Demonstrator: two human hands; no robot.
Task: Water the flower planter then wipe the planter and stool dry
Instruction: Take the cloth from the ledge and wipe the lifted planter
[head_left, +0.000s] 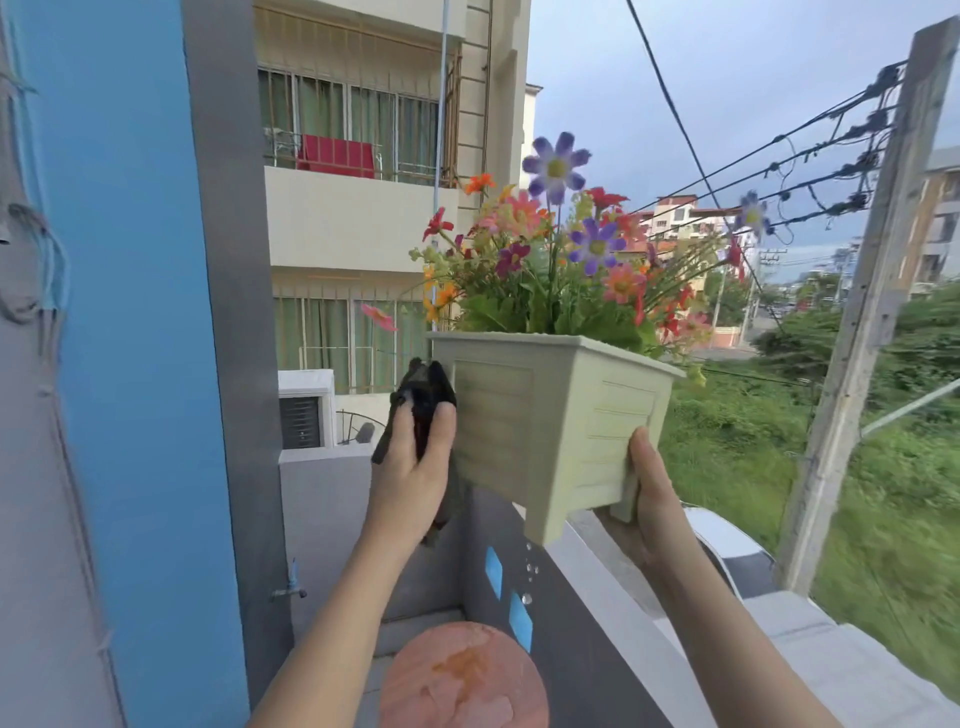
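A pale green square planter full of colourful flowers is held up in the air, tilted. My right hand grips its right underside by a foot. My left hand is shut on a dark cloth and presses it against the planter's left wall. Water drops fall from the planter's lowest foot. Below, at the bottom of the view, stands the round reddish stool, its top streaked with wet patches.
A dark grey balcony wall with blue diamond marks runs to the right of the stool. A blue and grey pillar stands at the left, with a tap low on it. Beyond are a building, cables, a wooden pole and grass.
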